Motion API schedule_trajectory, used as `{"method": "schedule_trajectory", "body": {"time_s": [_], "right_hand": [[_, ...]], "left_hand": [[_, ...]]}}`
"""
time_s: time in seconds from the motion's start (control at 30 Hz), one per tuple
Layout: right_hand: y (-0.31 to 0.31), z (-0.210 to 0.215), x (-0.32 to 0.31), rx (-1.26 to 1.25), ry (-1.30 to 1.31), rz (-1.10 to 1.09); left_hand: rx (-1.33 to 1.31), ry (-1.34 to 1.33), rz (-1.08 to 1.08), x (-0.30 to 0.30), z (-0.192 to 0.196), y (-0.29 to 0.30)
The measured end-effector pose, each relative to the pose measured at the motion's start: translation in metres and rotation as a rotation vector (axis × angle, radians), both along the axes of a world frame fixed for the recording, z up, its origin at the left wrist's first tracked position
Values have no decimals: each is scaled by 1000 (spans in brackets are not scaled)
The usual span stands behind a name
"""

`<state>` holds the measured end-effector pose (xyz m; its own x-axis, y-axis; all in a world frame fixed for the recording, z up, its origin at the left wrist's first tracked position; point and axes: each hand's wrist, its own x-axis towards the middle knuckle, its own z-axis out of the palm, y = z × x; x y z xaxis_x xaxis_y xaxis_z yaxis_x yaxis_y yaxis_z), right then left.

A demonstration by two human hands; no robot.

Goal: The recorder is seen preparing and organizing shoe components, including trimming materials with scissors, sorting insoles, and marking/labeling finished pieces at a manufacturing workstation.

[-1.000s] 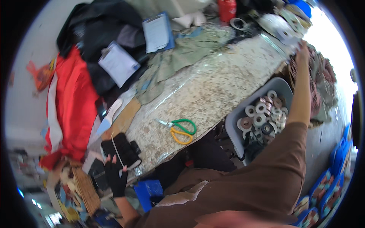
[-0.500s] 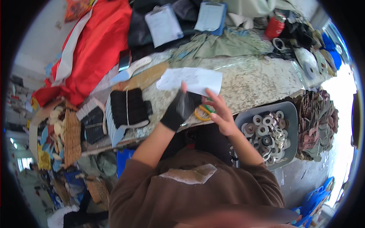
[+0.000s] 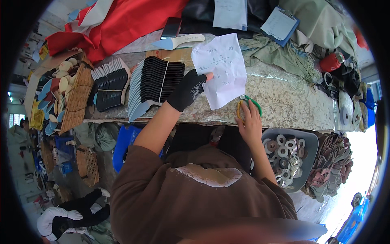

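Gloved left hand (image 3: 187, 90) pinches a creased white paper sheet (image 3: 221, 69) above the stone desk (image 3: 284, 101). Bare right hand (image 3: 250, 122) closes over green-and-yellow scissors (image 3: 245, 106) at the desk edge. Judged step: pick-up; lifting them requires seated fingers.

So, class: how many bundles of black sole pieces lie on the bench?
2. The large bundle lies just left of the gloved left hand; the smaller bundle lies further left, beside the woven basket. Others may be hidden.

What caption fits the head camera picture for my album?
Gloved left hand holds a paper note while right hand grips scissors.
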<state>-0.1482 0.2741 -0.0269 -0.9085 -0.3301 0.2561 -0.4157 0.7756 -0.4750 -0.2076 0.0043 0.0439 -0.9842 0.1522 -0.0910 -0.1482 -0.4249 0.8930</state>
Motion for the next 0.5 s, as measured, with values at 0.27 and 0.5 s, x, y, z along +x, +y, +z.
{"method": "schedule_trajectory", "body": {"time_s": [0.27,0.5], "right_hand": [[31,9,-17,-48,100,23],[126,10,-54,35,277,-228]], "left_hand": [[96,12,32,7,3,-23],[-32,-10,53,2,4,-36]]}}
